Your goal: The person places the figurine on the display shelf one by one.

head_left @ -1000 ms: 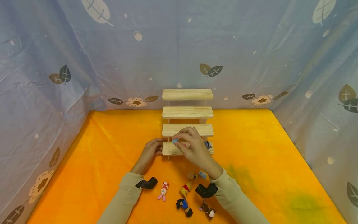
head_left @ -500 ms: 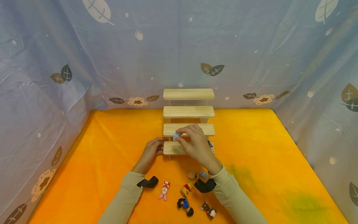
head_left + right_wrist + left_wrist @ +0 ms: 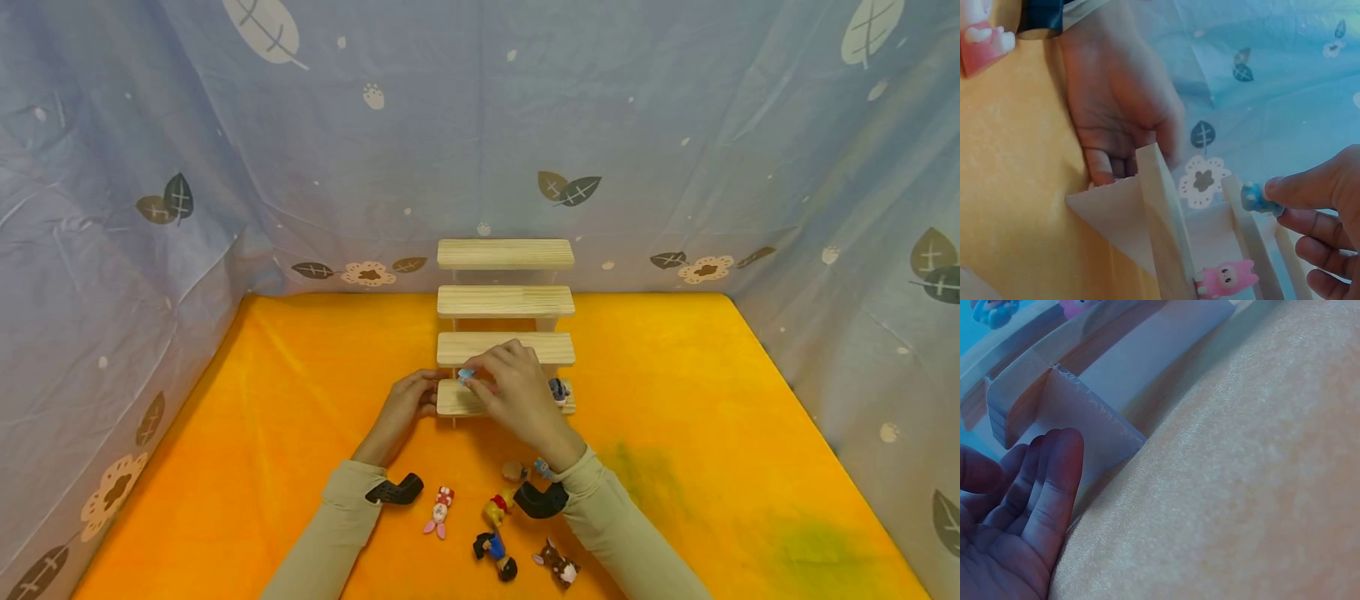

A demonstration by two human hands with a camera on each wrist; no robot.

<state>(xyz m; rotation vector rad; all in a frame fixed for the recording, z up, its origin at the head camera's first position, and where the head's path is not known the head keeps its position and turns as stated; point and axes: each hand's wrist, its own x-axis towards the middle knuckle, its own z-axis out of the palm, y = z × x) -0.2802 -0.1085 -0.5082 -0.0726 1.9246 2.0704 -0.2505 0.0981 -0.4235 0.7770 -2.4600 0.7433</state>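
Note:
A small light blue figurine (image 3: 465,375) is pinched between the thumb and fingertips of my right hand (image 3: 521,396), just over the left part of the lowest step of a wooden tiered shelf (image 3: 459,402). The right wrist view shows this blue figurine (image 3: 1260,199) too. On that lowest step stands a pink figurine (image 3: 1229,280), mostly covered by my right hand in the head view. A blue-grey figurine (image 3: 558,390) is at the step's right end. My left hand (image 3: 405,412) rests at the shelf's left side, its extended fingers (image 3: 1060,462) by the white side panel (image 3: 1094,419).
In front of the shelf, on the orange cloth (image 3: 675,467), lie a rabbit figurine (image 3: 440,512), a yellow bear (image 3: 497,508), a blue-clothed figure (image 3: 495,557), a brown figurine (image 3: 557,565) and others. A patterned curtain (image 3: 480,125) hangs behind.
My right hand rose slightly with the light blue figurine, then came down again, a little further left. The left hand has stayed at the shelf's side.

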